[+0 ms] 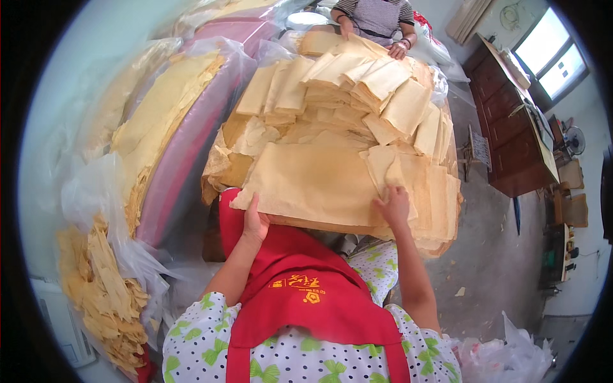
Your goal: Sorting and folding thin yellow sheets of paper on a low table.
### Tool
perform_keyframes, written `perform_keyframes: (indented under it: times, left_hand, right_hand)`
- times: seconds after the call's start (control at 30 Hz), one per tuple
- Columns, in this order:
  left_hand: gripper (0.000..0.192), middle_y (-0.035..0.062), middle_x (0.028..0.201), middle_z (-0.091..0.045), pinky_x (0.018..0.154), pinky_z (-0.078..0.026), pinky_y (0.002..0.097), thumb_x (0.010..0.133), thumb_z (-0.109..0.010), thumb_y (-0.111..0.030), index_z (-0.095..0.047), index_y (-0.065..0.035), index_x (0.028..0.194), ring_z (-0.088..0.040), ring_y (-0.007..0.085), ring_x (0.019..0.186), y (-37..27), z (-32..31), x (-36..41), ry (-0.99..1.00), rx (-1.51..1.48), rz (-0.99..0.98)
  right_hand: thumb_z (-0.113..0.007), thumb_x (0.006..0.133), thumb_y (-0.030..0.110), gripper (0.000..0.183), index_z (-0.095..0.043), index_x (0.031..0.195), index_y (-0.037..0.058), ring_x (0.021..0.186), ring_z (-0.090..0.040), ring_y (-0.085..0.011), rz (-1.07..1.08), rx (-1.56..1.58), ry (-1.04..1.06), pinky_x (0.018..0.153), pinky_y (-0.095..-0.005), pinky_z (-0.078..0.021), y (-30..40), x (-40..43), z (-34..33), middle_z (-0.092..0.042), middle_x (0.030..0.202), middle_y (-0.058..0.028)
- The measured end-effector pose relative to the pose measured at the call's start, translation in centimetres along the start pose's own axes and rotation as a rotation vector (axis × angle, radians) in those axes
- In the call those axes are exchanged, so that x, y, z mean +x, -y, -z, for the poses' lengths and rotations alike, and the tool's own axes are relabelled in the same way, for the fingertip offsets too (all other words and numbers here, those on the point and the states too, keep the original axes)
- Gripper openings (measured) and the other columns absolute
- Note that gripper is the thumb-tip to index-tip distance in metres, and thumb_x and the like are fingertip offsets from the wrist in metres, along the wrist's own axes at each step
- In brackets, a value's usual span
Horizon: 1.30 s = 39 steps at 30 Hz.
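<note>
A broad, thin tan sheet point(311, 182) lies flat before me on a large pile of similar sheets. My left hand point(256, 221) grips its near left corner, thumb on top and fingers underneath. At the sheet's right end, my right hand point(395, 205) pinches the lower part of a smaller folded tan piece point(384, 165). Beyond the broad sheet, folded bundles point(383, 81) of the same material are heaped in overlapping rows. More layered sheets point(431, 201) lie to the right of my right hand. What the sheets are made of cannot be told.
Across the pile stands another person point(376, 24), both hands on the far sheets. At left, a long stack of yellowish sheets point(163, 124) rests by plastic wrapping, with torn scraps point(105, 297) nearer me. A dark wooden cabinet point(507, 115) stands right; plastic bags point(503, 354) lie lower right.
</note>
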State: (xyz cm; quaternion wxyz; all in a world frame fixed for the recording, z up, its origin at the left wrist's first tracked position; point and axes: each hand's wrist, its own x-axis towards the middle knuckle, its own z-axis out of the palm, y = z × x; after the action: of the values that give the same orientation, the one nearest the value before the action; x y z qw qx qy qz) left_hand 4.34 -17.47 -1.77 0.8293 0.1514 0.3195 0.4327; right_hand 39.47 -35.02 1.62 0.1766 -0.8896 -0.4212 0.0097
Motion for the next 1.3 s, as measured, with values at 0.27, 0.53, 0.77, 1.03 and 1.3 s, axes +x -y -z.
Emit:
perform_keyframes:
  times: [0.27, 0.53, 0.77, 1.03, 1.3]
  left_hand:
    - [0.044, 0.0047, 0.130, -0.053, 0.097, -0.044, 0.0351, 0.096, -0.050, -0.032, -0.043, -0.0096, 0.134, -0.053, 0.0208, 0.117, 1.3, -0.6, -0.4, -0.038, 0.205, -0.133]
    - [0.042, 0.0050, 0.125, -0.056, 0.087, -0.052, 0.0384, 0.096, -0.050, -0.027, -0.043, -0.0097, 0.133, -0.058, 0.0213, 0.110, 2.0, -0.8, -0.1, -0.025, 0.236, -0.080]
    - [0.041, 0.0056, 0.128, -0.054, 0.092, -0.049, 0.0377, 0.096, -0.050, -0.024, -0.042, -0.0082, 0.133, -0.056, 0.0215, 0.113, 1.5, 0.4, 0.2, -0.036, 0.234, -0.084]
    - [0.051, 0.0090, 0.144, -0.036, 0.110, -0.026, 0.0326, 0.097, -0.047, -0.024, -0.032, -0.0002, 0.140, -0.035, 0.0221, 0.131, 1.2, -1.8, -0.4, 0.021, 0.478, -0.326]
    - [0.065, 0.0165, 0.149, -0.026, 0.111, -0.021, 0.0365, 0.087, -0.056, -0.021, -0.029, -0.0065, 0.145, -0.026, 0.0302, 0.137, 1.8, -7.5, -0.1, 0.514, 1.365, -0.854]
  right_hand:
    - [-0.076, 0.070, 0.037, 0.072, -0.046, 0.128, 0.0064, 0.117, -0.047, -0.0354, -0.143, -0.075, -0.246, 0.093, -0.0477, -0.0412, -1.4, 2.8, -0.6, -0.050, 0.126, -0.0177]
    - [-0.072, 0.072, 0.046, 0.079, -0.042, 0.133, 0.0065, 0.121, -0.045, -0.0349, -0.171, -0.143, 0.028, 0.096, -0.0491, -0.0391, -2.3, 4.7, -0.8, -0.049, 0.131, -0.0181]
    - [-0.074, 0.073, 0.024, 0.051, -0.057, 0.116, 0.0016, 0.089, -0.063, -0.0269, -0.274, 0.279, 0.099, 0.076, -0.0346, -0.0507, -2.7, 6.6, -1.5, -0.065, 0.097, -0.0133]
    - [-0.061, 0.084, 0.007, 0.019, -0.061, 0.103, 0.0019, 0.074, -0.062, -0.0149, -0.389, 1.331, 0.431, 0.063, -0.0285, -0.0502, 5.1, 5.6, -5.9, -0.065, 0.088, -0.0057]
    - [-0.061, 0.084, 0.015, 0.022, -0.062, 0.101, 0.0005, 0.078, -0.062, -0.0187, -0.190, 0.682, 0.395, 0.065, -0.0330, -0.0494, 13.1, 5.0, -7.1, -0.065, 0.092, -0.0082]
